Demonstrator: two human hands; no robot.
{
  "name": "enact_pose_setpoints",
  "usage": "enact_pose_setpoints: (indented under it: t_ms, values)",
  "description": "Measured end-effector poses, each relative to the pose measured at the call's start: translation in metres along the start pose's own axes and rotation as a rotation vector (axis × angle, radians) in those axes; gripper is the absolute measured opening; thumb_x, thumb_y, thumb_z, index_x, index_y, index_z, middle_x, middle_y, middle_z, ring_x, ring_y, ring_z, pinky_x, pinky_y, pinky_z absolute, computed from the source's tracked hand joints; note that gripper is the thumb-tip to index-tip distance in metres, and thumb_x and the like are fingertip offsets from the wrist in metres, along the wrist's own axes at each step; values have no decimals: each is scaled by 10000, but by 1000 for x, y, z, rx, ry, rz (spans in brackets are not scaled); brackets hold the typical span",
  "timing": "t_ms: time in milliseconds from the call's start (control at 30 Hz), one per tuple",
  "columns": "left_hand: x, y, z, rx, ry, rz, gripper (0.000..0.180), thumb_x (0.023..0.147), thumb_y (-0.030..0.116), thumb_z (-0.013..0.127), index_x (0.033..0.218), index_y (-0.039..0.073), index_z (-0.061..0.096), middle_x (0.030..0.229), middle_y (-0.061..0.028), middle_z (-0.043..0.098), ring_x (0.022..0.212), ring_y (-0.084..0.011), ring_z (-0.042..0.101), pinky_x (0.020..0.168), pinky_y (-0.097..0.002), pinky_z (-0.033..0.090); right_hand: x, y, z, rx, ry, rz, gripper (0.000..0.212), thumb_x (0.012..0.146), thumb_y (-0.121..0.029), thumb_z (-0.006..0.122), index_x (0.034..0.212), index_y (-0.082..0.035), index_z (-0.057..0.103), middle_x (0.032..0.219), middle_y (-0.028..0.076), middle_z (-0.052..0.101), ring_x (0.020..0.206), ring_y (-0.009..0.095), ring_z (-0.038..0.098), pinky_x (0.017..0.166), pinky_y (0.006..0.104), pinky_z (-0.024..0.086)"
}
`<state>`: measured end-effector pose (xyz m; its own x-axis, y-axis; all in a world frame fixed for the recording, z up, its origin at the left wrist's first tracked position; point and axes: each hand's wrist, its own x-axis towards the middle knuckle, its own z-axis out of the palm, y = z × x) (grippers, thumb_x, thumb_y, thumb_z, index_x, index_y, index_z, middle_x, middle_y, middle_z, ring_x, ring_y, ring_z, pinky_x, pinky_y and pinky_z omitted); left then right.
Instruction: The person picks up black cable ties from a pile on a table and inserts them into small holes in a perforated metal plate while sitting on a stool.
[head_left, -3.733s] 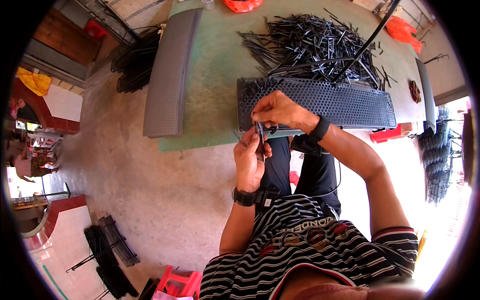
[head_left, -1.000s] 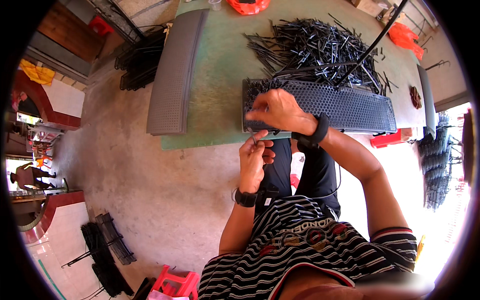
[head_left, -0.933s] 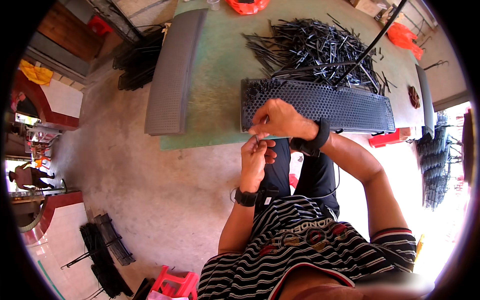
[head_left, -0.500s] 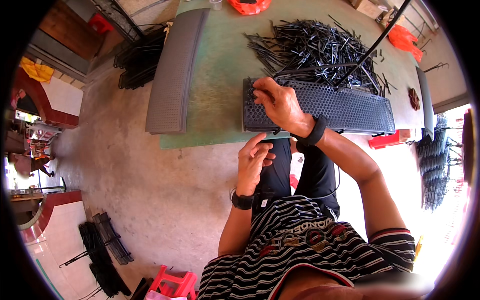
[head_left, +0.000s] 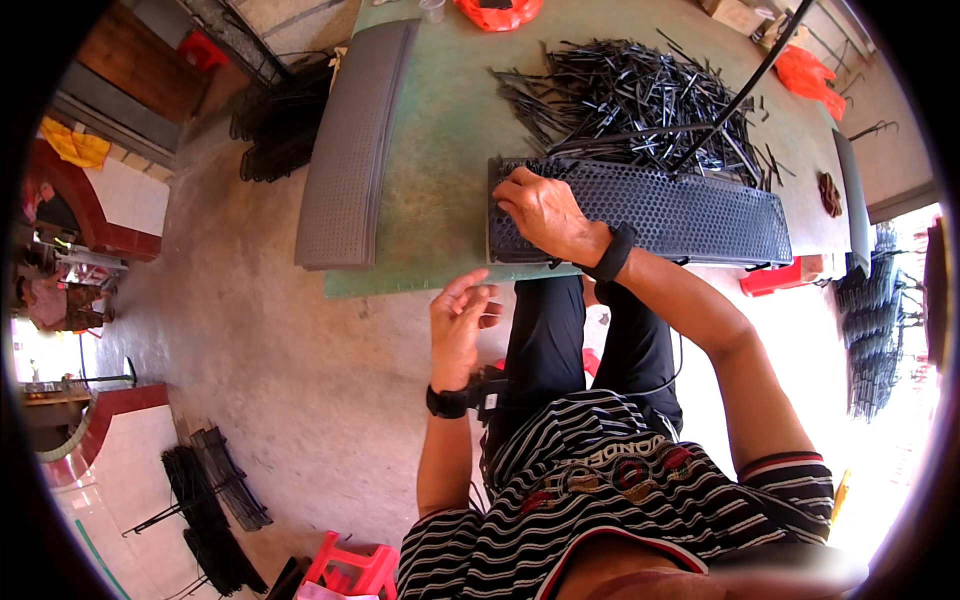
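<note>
A long dark perforated panel [head_left: 680, 215] lies along the near edge of the green table, black strips standing out of its left end. Over that end is my right hand [head_left: 545, 212], its fingers bent together against the panel; whatever they pinch is hidden. My left hand [head_left: 460, 330] hangs in the air just off the table edge, left of the panel, its fingers loosely curled and apart with nothing seen in them. Behind the panel spreads a heap of thin black strips [head_left: 650, 100], and a thin black rod [head_left: 745, 90] slants above it.
A stack of grey perforated sheets [head_left: 350, 150] overhangs the left part of the green table [head_left: 440, 150]. Red plastic bags [head_left: 500, 12] lie farther back. Below left are a pink stool [head_left: 350, 565] and black racks [head_left: 230, 475]. Another person [head_left: 65, 300] is at the far left.
My left hand has moved left and slightly down, away from the panel. My right hand has shifted a little left and down onto the panel's left end. The distant person shows more fully.
</note>
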<state>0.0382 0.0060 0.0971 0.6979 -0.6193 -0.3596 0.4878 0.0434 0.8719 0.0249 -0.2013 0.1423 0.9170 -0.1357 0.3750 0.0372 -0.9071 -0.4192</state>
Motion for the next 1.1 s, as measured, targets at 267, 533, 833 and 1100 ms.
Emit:
enact_pose_setpoints:
  t_ms: [267,533,833,1100]
  values:
    - [10,181,-50,530,126,457,275,862,184,594,1099,44,588,870,-54,633,675,-106,592,606,-217,486,-53,11,-78,193,166,85,136,773,-66,613,896,-8,620,816,145,583,666,330,590,585,383,489]
    - [173,291,-9,973,-32,271,282,841,172,593,1109,83,595,851,-14,624,663,-76,585,590,-181,458,-150,52,-146,208,325,621,100,800,20,575,889,39,616,747,98,580,600,123,581,537,227,452]
    - [367,160,61,1615,-464,416,812,621,220,770,1304,8,386,1305,-232,385,1216,-336,387,1017,-377,325,-184,93,-150,183,406,846,83,813,39,546,877,52,596,770,91,584,606,122,600,538,221,466]
    - [413,113,116,2004,-653,306,1242,479,208,852,1416,36,56,1469,-186,87,1364,-332,64,1097,-437,159,-181,115,-152,149,414,850,90,805,58,525,867,58,590,794,102,596,593,127,597,534,224,463]
